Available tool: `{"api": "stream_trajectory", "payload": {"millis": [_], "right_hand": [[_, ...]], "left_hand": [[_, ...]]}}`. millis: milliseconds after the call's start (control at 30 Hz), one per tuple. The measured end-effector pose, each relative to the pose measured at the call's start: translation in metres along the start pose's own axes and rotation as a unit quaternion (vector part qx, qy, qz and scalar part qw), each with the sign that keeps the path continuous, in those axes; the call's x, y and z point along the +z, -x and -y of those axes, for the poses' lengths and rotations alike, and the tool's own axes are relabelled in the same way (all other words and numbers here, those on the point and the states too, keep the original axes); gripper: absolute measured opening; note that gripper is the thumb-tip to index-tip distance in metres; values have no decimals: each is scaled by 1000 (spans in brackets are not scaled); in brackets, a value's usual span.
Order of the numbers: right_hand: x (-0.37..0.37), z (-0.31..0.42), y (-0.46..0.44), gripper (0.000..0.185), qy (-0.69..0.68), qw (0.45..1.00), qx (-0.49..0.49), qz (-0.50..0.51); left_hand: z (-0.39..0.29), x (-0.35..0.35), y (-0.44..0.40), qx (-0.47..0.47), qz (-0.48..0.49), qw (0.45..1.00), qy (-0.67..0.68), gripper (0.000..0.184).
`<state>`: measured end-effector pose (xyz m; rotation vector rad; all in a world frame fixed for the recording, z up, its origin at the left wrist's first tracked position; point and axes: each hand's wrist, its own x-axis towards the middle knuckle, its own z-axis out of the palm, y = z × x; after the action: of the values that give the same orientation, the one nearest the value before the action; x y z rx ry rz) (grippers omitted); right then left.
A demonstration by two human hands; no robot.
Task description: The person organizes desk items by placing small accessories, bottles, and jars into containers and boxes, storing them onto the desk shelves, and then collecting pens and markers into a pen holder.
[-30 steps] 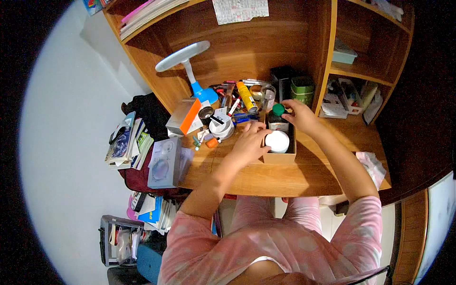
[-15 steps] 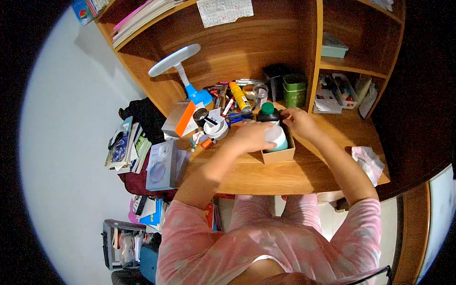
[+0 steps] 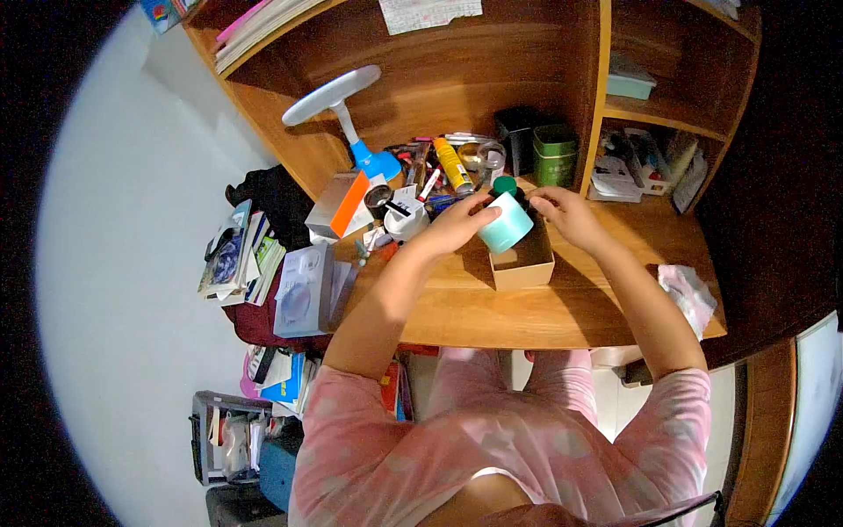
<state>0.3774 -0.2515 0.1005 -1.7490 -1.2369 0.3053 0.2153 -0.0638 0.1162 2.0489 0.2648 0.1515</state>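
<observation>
My left hand is closed on a mint-green cylindrical container, which tilts above the open cardboard box. The container's exact kind is not clear. Behind it stands a dark bottle with a green cap, its lower part hidden by the container and the box. To the right of the bottle is my right hand, fingers curled but apart, nothing visible in them. Its fingertips are close to the bottle and the box's far edge; whether they touch is unclear.
Pens, a yellow tube, a magnifying glass and a white round container crowd the left. A blue-based lamp stands behind them. Toward the back right is a green tin. Crumpled tissue lies at the right edge.
My left hand has lifted the mint-green container up out of the cardboard box and tilted it. My right hand stays near the green-capped bottle. The whole view has shifted slightly.
</observation>
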Motion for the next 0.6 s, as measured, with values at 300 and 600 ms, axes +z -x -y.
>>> {"api": "stream_trajectory", "payload": {"millis": [300,600], "right_hand": [[5,10,9,41,-20,999,-40,9],[11,8,11,39,61,998,7,4]], "left_hand": [[-4,6,-6,-17,-28,999,-32,71],[-19,35,10,38,-28,947,-317,75]]}}
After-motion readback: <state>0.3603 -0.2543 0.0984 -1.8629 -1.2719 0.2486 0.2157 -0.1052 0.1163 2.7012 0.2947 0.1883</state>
